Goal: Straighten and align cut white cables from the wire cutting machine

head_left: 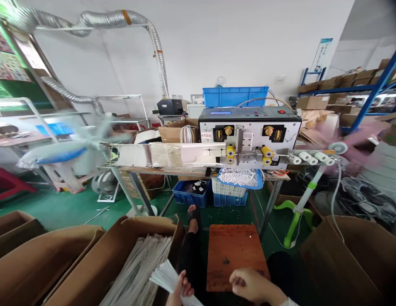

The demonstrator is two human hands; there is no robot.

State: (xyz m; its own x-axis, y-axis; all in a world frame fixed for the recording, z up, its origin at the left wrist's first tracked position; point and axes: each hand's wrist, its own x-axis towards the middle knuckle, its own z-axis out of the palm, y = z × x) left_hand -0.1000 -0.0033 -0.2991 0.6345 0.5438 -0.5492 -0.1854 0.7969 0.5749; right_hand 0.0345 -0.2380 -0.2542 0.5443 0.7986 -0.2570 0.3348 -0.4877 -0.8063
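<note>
Presently, we observe the left hand (pixel 181 290) closed on a sheaf of white strips (pixel 166 277), just beside the open carton (pixel 79 272); the right hand (pixel 250 284) (fingers curled, grip unclear) lies at the near edge of the wooden board (pixel 232 255).

Wire-cutting mach. (pixel 249 136) w/ blue crate (pixel 235 96) behind.

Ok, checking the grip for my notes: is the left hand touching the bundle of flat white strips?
Touching: the head view shows the left hand gripping the fanned bundle of flat white strips.
</note>
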